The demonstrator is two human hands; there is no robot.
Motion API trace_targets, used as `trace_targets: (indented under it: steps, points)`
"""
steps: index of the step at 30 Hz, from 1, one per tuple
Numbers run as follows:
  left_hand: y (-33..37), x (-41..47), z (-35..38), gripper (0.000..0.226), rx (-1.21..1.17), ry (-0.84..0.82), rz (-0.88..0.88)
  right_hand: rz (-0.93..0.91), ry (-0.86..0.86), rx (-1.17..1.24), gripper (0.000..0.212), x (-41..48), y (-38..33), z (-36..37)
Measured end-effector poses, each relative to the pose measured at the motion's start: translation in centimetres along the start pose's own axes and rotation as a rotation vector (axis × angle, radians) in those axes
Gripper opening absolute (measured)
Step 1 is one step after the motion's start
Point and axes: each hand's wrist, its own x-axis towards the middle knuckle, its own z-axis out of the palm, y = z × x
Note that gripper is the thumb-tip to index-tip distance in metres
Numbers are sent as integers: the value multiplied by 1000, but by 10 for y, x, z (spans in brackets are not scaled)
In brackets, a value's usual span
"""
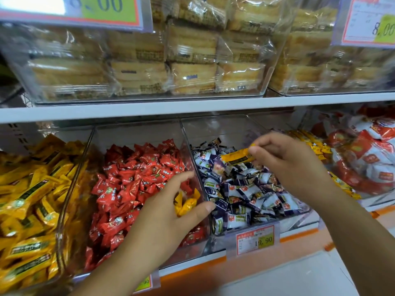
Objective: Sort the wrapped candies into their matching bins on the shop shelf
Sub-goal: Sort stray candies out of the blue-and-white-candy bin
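Observation:
Clear bins line the lower shelf. The left bin [62, 221] holds yellow wrapped candies, the middle bin [188, 137] red ones, and the bin to its right [235, 124] purple-and-white ones. My left hand [168, 212] hovers over the red bin with a few yellow candies [186, 205] held in its curled fingers. My right hand [286, 159] is above the purple-and-white bin and pinches one yellow candy [235, 157] by its end between thumb and fingertips.
A further bin at the right holds yellow candies [316, 146], then red-and-white packets [367, 159]. The upper shelf [171, 105] carries clear boxes of wrapped pastries [192, 67]. Price tags hang on the shelf fronts [255, 237].

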Motion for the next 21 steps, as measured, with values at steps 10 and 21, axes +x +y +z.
trace_targets:
  steps: [10,21]
  points:
    - [10,-4,-1,36,-100,32,161,-72,-356,244,5,-26,-34,46]
    - [-4,5,-8,16,-146,81,48,274,-582,-361,65,-13,9,3]
